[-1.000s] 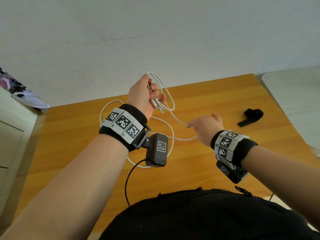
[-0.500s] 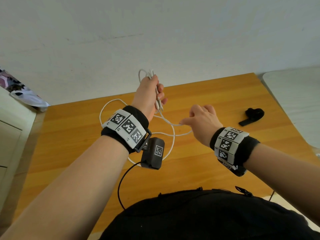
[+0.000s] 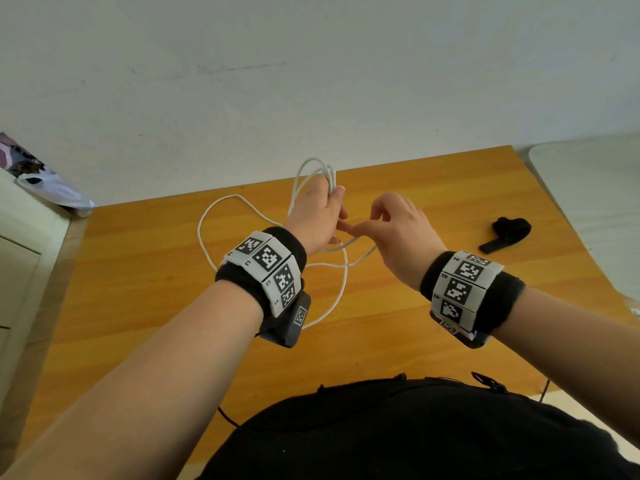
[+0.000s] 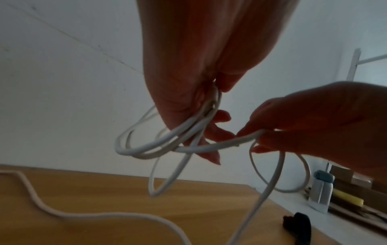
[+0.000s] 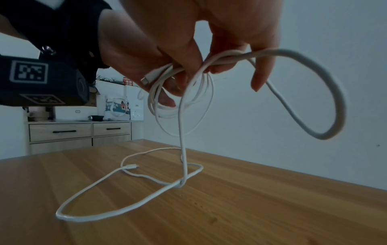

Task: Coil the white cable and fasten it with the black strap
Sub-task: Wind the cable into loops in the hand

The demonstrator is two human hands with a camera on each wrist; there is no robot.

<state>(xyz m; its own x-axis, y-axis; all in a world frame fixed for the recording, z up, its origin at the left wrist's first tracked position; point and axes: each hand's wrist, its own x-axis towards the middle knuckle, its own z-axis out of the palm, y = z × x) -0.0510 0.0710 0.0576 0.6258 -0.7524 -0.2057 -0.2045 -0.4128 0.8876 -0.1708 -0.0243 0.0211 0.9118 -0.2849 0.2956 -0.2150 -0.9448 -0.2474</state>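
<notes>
The white cable [image 3: 204, 244] lies partly in loose loops on the wooden table [image 3: 138, 289], and its free plug [image 5: 132, 166] rests on the wood. My left hand [image 3: 332, 202] is raised above the table and grips a few coils of the cable [image 4: 134, 151] with the other plug [image 5: 150, 77]. Right beside it, my right hand [image 3: 363, 230] pinches a strand [image 4: 240, 140] against the left fingers; a big loop [image 5: 326, 132] hangs from that pinch. The black strap [image 3: 509, 232] lies curled on the table at the right, apart from both hands.
A white wall runs just behind the table's far edge. A white cabinet [image 3: 20, 254] with a plastic bag [image 3: 52, 192] stands at the left. A white surface [image 3: 588, 202] adjoins the table at the right, with a bottle [image 4: 320, 190] on it.
My right hand has moved up and to the left, carrying the cable strand to the left hand. My left hand has kept its grip on the coils and turned slightly.
</notes>
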